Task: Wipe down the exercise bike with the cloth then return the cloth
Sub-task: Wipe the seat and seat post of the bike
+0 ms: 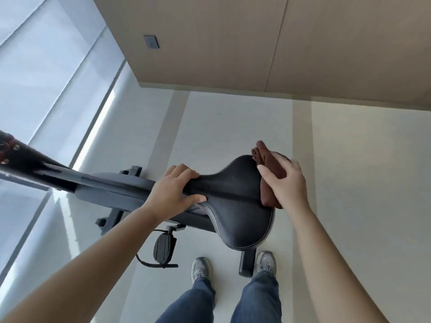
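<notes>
The exercise bike's black saddle (235, 197) lies right below me, nose pointing left, wide end to the right. My left hand (173, 191) grips the saddle's narrow nose, fingers wrapped over its far side. My right hand (283, 183) presses a folded brown cloth (268, 169) flat against the saddle's wide rear edge; part of the cloth sticks out beyond my fingers. The bike's grey frame (112, 187) runs off to the left toward the blurred handlebar post (16, 152). A black pedal (163, 249) with a strap hangs under the saddle.
My two feet in grey shoes (201, 271) stand on the pale floor beside the bike's rear base foot (247, 263). A tan wall with a grey socket (151, 41) is ahead. A large window with blinds (46, 89) fills the left side.
</notes>
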### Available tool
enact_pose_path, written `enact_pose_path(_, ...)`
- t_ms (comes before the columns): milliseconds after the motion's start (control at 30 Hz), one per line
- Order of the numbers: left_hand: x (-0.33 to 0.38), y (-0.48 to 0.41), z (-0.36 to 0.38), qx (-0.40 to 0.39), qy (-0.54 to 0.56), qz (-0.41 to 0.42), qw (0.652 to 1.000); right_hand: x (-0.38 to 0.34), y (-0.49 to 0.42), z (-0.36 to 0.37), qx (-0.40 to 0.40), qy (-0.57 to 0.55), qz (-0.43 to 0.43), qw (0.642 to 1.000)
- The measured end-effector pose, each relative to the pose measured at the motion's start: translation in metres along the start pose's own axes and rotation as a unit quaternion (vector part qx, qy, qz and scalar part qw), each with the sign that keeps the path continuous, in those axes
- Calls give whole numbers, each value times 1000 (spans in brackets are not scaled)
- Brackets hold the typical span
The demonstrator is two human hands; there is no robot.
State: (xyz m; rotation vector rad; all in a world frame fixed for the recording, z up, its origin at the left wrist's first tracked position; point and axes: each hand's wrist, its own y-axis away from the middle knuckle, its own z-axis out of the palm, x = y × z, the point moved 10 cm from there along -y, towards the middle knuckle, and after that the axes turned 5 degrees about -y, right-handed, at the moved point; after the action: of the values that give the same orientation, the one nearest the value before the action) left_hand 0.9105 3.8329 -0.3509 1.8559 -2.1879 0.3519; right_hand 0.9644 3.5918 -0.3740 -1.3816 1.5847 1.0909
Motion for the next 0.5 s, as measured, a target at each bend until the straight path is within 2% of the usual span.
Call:
enact_pose_path(100, 0, -3, 0, 4, -5, 17, 1000, 7, 64, -13, 110, 10, -20, 994)
enact_pose_path(200, 1, -3, 0, 8, -6, 29, 1000, 3, 101, -7, 174, 58, -44, 982)
enact_pose_path(300, 1, -2, 0, 10, -2, 28, 1000, -3, 80, -11, 169, 46, -43, 984)
enact_pose_path(400, 0, -4, 0, 16, 1, 29, 999, 5, 43, -15, 124, -61, -1, 990)
enact_pose_path(500, -1, -3, 3, 15, 6, 32, 999, 12, 68, -16, 175, -80, 6, 981)
